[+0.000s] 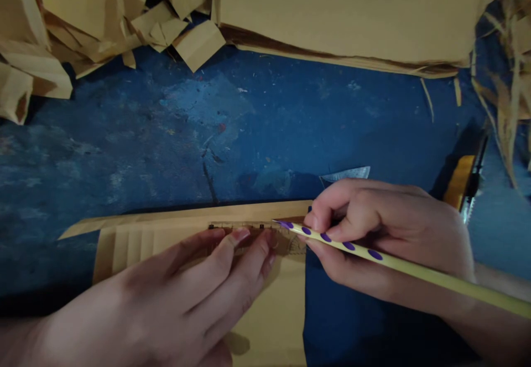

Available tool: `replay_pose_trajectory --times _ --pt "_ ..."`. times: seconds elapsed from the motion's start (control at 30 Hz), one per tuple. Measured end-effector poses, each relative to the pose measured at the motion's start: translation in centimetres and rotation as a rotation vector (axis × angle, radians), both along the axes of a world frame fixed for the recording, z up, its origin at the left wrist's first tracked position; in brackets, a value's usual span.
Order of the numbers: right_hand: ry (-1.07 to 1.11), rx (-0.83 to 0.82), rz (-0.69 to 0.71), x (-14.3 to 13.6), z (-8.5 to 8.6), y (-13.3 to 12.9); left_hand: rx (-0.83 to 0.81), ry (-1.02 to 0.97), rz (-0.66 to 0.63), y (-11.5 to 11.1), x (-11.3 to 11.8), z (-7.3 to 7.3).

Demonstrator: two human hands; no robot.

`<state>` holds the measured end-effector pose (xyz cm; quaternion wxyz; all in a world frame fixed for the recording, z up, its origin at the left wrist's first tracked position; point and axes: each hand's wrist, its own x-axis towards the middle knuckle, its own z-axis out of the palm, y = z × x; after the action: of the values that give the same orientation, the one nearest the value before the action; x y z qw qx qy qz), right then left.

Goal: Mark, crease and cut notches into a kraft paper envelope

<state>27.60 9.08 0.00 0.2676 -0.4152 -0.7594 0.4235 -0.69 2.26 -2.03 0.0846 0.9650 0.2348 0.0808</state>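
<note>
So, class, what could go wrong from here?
The clear ruler might skid on the brown paper if the fingers of the left hand ease off it. The pencil has its tip close to those fingers, so a slip could mark skin. The right hand might bump the yellow tool nearby.

The scuffed blue surface [186, 129] carries a sheet [274, 323] under the left grip [170, 295], scraps [199, 46] well beyond it, a paper stack [344, 13] beyond the right grip [394, 229], strips [516, 79] beyond and right of that grip, and a yellow tool [458, 179] just beside it.
</note>
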Motion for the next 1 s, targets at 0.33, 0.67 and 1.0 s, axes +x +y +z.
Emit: replay_pose_trajectory --times 0.33,0.67,1.0 --pt "-0.008 0.013 0.007 -0.02 0.15 0.09 -0.021 -0.010 0.033 -0.18 0.33 -0.07" --pt "0.004 0.025 0.010 -0.21 -0.11 0.12 -0.016 0.007 0.028 -0.11 0.17 -0.16" --pt "0.007 0.023 -0.037 0.23 0.17 -0.34 -0.035 0.004 0.048 -0.21 0.03 0.10"
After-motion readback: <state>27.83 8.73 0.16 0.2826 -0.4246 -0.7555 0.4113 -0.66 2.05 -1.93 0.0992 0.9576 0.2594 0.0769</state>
